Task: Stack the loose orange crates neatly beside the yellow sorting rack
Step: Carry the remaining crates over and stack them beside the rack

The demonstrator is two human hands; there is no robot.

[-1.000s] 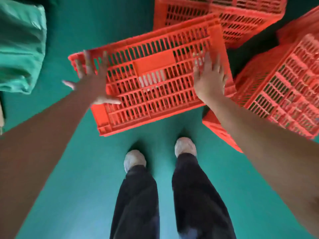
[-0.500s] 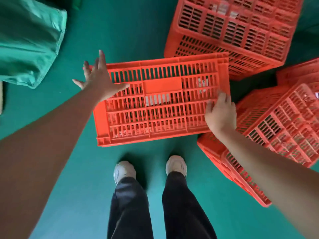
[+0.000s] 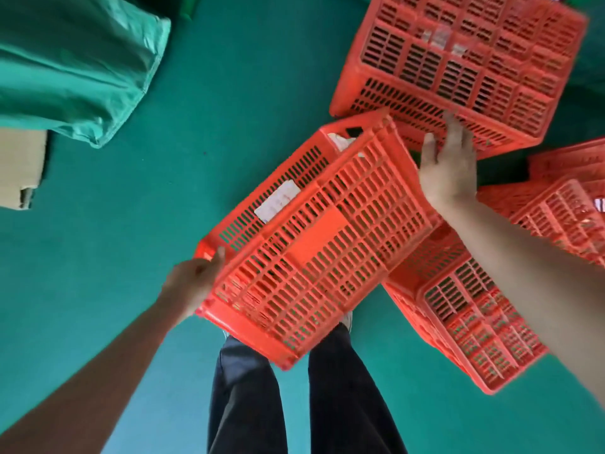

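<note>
Green floor (image 3: 229, 93) w/ orange crates (image 3: 474, 322) on it.

1. I see the held crate (image 3: 314, 244): orange, slotted, tilted off the floor, with a broad face toward me and a white label on the adjoining face.
2. The far crate (image 3: 458, 60), also orange, lies just beyond it.
3. The right crate (image 3: 474, 316) lies tipped, partly under it.

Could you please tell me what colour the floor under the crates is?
The floor is plain teal green, shown best in the head view.

Slotted plastic crate (image 3: 314, 237) (paper label stuck on), matt floor (image 3: 229, 93).
</note>
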